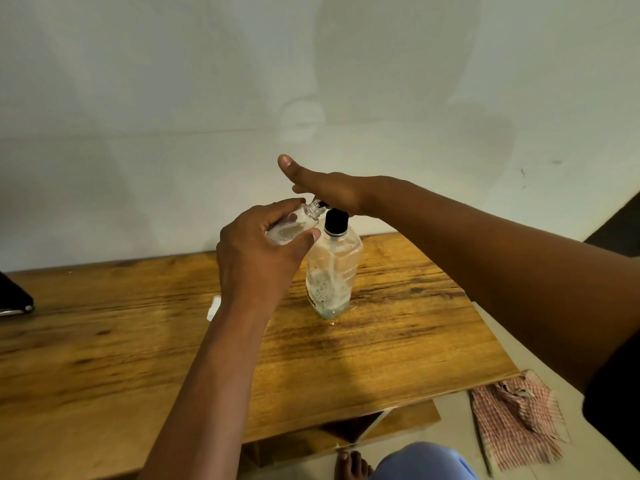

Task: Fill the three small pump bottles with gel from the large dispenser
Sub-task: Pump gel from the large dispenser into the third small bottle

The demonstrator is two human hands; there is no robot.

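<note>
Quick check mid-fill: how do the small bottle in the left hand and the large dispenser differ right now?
The small bottle is held tilted in the air by the left hand; the large dispenser stands upright on the wooden table. The small bottle's neck is open, with no cap; the large dispenser has a black pump top, pressed by the flat right hand. Both are clear plastic holding bubbly gel.

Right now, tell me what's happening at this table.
A person is filling a small bottle from the large dispenser standing on the wooden table. The left hand holds the small bottle tilted, its open neck at the pump spout. The right hand presses flat on the pump. The dispenser is mostly empty.
</note>
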